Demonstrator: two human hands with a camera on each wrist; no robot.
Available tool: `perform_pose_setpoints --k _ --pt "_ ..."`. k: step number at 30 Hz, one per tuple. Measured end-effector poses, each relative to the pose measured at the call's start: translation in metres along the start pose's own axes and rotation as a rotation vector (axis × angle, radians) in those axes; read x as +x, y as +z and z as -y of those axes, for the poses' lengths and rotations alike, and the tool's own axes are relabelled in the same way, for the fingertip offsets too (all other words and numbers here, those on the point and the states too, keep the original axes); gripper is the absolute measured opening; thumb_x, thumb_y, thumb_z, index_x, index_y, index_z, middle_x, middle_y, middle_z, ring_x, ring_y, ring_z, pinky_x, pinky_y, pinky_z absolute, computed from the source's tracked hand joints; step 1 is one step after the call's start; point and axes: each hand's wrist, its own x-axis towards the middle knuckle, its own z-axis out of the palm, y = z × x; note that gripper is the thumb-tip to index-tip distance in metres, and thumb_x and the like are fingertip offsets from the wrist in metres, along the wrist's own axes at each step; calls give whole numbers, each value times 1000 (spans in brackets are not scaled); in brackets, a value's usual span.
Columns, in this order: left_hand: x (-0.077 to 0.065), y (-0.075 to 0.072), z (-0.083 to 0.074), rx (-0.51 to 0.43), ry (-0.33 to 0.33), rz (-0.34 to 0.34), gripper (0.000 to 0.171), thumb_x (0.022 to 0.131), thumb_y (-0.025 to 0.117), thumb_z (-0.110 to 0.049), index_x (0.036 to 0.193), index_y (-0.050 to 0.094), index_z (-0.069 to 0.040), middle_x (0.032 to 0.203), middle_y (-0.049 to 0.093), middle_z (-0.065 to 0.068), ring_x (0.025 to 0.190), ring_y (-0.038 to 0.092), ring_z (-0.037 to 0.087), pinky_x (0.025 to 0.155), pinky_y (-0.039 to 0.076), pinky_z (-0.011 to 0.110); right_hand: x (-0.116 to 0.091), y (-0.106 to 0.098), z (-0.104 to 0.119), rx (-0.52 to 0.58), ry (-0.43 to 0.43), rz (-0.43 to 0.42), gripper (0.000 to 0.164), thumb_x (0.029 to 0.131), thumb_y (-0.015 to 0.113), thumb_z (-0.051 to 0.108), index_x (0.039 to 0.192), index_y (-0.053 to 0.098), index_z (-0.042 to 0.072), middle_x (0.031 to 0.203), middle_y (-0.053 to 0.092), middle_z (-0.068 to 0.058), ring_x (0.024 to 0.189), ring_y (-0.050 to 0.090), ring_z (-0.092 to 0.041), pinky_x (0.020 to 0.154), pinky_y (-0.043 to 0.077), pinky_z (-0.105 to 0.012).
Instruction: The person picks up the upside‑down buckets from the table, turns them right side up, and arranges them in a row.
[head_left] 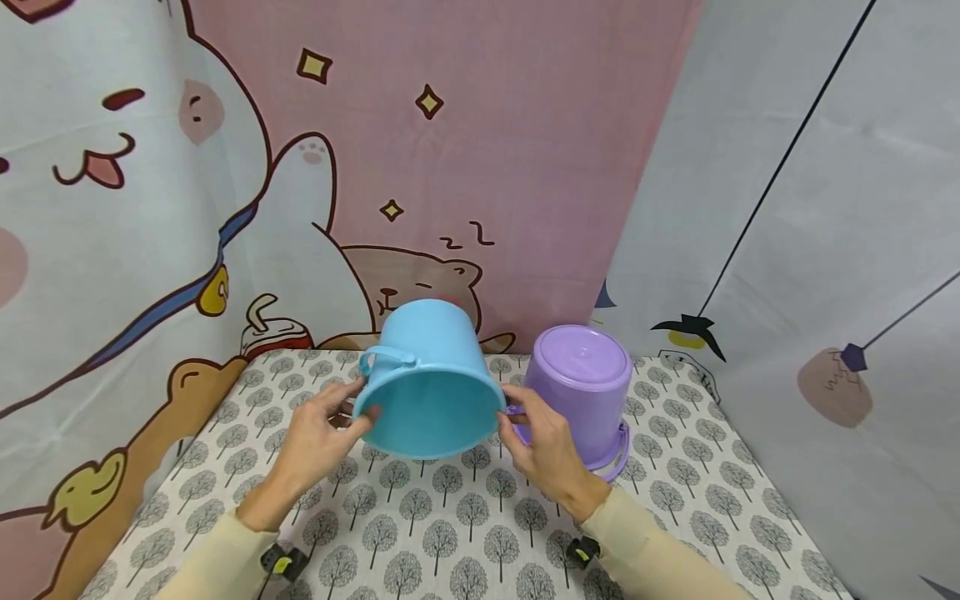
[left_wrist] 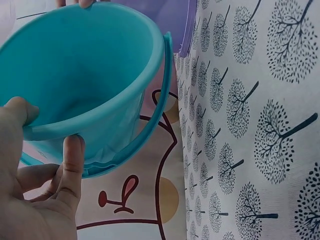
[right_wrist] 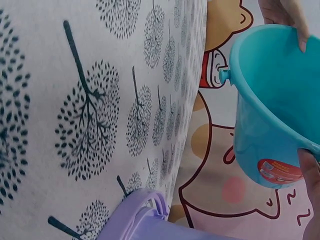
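Observation:
A light blue bucket [head_left: 438, 337] is tilted on its side, its open mouth facing me and its base toward the back. My left hand [head_left: 322, 429] pinches the rim at the left, with the thumb inside and fingers outside. On the opposite side, my right hand [head_left: 547, 437] grips the rim in the same manner. The bucket's handle [left_wrist: 161, 102] hangs along its outside in the left wrist view. A red label [right_wrist: 280, 171] shows on its wall in the right wrist view. Just right of it, a purple bucket [head_left: 579, 396] stands upside down, close behind my right hand.
A cloth printed with trees [head_left: 457, 542] covers the table. Behind it hangs a curtain [head_left: 510, 150] with cartoon animals, and another pale curtain [head_left: 795, 250] closes off the right side. The purple bucket's handle [head_left: 621, 457] lies at its base on the cloth.

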Motion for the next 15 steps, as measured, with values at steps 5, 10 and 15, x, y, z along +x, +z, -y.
perform_pose_setpoints --k 5,10,15 --pt "0 2 1 38 53 -33 37 107 86 -14 136 81 7 113 80 17 92 83 27 75 73 22 1 1 2 39 22 -7 45 100 75 -18 143 65 -9 129 79 -24 105 87 -39 89 76 -30" --pt "1 3 0 6 70 -46 34 107 86 -13 134 81 8 116 80 22 98 86 39 79 76 28 3 -1 6 76 79 -15 45 101 75 -17 144 67 -7 130 81 -25 105 88 -38 92 75 -27" --pt "0 1 1 -83 113 -48 47 104 89 -8 147 75 5 122 82 25 100 88 32 81 76 27 6 -3 9 107 129 -33 46 103 75 -15 148 66 -6 131 82 -26 104 88 -38 92 75 -28"
